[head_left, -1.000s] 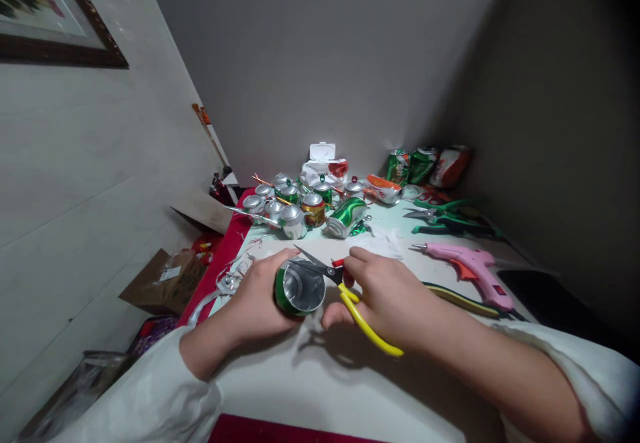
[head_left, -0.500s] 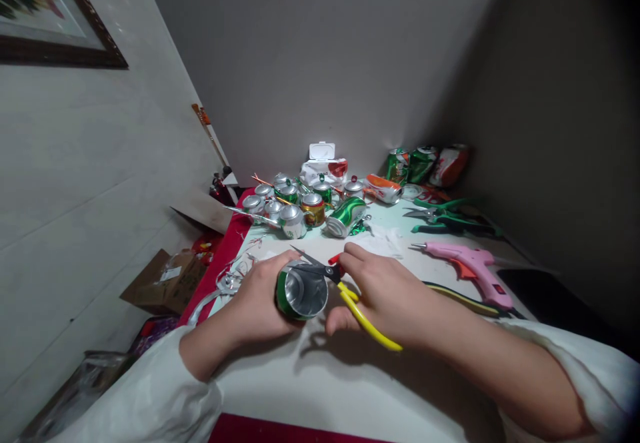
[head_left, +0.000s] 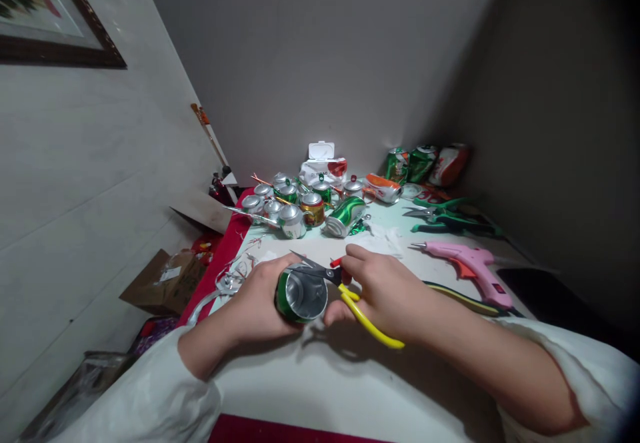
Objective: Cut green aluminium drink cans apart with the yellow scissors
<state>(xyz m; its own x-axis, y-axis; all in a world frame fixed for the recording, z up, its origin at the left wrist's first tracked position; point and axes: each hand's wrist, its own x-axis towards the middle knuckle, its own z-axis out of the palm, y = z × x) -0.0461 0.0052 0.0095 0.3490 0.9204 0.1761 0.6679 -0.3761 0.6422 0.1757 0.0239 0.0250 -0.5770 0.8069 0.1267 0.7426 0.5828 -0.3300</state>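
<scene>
My left hand [head_left: 260, 296] is wrapped round a green aluminium can [head_left: 303, 294], whose open, cut end faces me and shows the silver inside. Yellow-handled scissors [head_left: 367, 323] are in my right hand [head_left: 380, 290], with the fingers closed about the handles. Their dark blades stand slightly apart at the can's upper rim, one crossing over the opening. A small red piece shows by my right fingertips; whether it belongs to the scissors I cannot tell. Behind the hands lies a green and silver can [head_left: 345, 216] on its side.
Several small cut-can pots [head_left: 293, 222] stand at the back left. A pink glue gun [head_left: 467, 263] and green-handled pliers [head_left: 440, 211] lie on the right. Whole cans [head_left: 423, 163] and a wipes pack [head_left: 324, 171] stand by the wall. Metal scraps [head_left: 230, 282] lie left.
The scissor blades have closed a little at the can's rim. Both hands keep nearly the same place, and the can has barely shifted.
</scene>
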